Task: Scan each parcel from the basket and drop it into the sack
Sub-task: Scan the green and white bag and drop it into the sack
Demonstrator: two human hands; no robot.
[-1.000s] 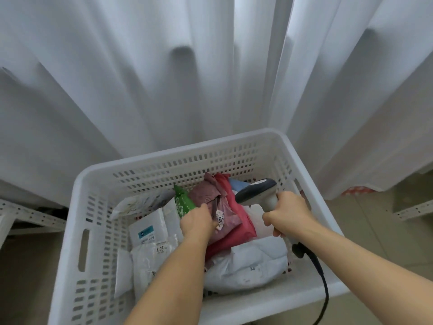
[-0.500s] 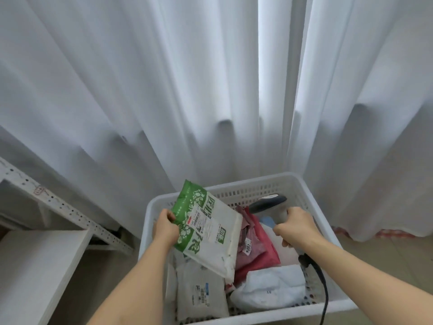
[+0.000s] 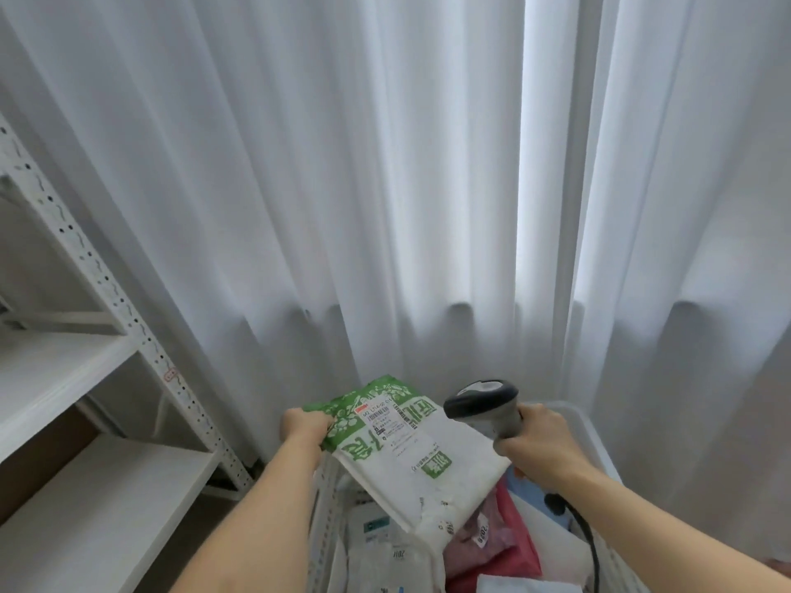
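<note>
- The scan may miss: the scanner (image 3: 481, 406) in the right hand (image 3: 537, 438) sits just beside the green-and-white parcel (image 3: 411, 455), with its head turned toward the parcel, but the label (image 3: 379, 419) lies near the parcel's far, upper end, at a slant to the scanner's face. A poor angle, or gloss on the bag, could keep the barcode from reading.
- The parcel may sag or slip: the left hand (image 3: 301, 425) holds it by one corner only, and the long soft body hangs down over the basket (image 3: 593, 438). A loose pinch would drop it back among the other parcels (image 3: 492, 545), unscanned.
- The cable (image 3: 586, 545) trails down past the basket's near right side and could snag on the rim.
- No sack is in view, so the drop calls for a turn away from here.
- Left fingers: curled tight, pinching the parcel's green corner; the fingertips are hidden behind it.
- Right fingers: wrapped round the scanner's grip; whether one presses the trigger, I cannot tell.
- The parcel is held up above the basket, between the two hands.
</note>
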